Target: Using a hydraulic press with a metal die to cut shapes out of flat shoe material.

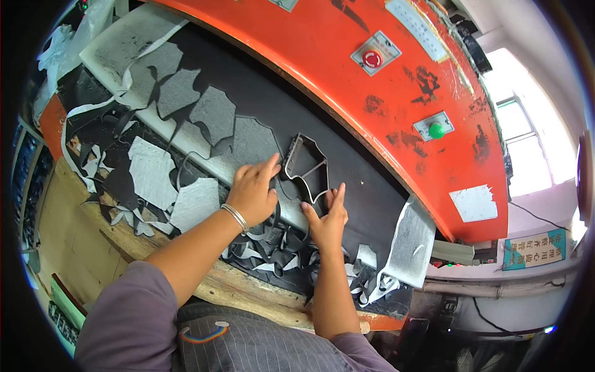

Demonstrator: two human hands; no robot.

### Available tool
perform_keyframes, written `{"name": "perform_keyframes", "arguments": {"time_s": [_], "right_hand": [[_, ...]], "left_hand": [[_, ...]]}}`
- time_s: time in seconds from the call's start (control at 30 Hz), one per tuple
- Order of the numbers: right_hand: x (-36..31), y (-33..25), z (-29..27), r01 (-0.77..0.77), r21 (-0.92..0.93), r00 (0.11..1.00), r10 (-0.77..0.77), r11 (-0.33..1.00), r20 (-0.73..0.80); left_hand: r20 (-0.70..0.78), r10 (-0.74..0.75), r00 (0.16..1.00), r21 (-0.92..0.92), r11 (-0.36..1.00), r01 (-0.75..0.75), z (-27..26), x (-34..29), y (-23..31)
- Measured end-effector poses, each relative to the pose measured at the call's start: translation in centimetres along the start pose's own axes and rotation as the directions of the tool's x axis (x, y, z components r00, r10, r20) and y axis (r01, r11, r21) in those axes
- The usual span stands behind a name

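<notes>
A metal cutting die [308, 176], a thin-walled outline with a crossbar, stands on dark sheet material [365, 214] under the orange machine. My right hand [328, 226] is at its near end, thumb on one side and fingers on the other, closed lightly about it. Fingers stretched out, my left hand [251, 189] rests on the material beside the die's left edge, holding nothing. Just beyond that hand lies a grey cut piece [254, 141], and more grey pieces [212, 113] continue in a row to the upper left.
The orange machine beam [396, 118] overhangs the far side, carrying a red button [372, 59] and a green button [436, 130]. Tangled offcuts [273, 251] and pale cut pieces [152, 172] lie along the near side. A wooden edge [248, 288] runs before my body.
</notes>
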State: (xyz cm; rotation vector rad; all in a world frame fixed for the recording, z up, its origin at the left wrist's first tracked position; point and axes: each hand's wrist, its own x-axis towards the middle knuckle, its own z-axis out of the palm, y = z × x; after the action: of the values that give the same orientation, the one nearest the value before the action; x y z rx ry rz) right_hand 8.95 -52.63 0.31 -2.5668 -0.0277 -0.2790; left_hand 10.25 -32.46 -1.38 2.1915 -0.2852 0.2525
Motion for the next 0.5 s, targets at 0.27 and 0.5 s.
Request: {"name": "perform_keyframes", "arguments": {"time_s": [0.27, 0.5], "right_hand": [[0.5, 1.8, 0.9, 0.078, -0.073, 0.994, -0.084, 0.994, -0.074], [-0.3, 1.6, 1.5, 0.097, -0.123, 0.992, -0.106, 0.988, -0.071]], "left_hand": [[-0.102, 0.081, 0.992, 0.117, 0.991, -0.069, 1.7, 0.4, -0.3], [-0.087, 0.166, 0.982, 0.118, 0.981, -0.155, 1.2, -0.9, -1.1]]}}
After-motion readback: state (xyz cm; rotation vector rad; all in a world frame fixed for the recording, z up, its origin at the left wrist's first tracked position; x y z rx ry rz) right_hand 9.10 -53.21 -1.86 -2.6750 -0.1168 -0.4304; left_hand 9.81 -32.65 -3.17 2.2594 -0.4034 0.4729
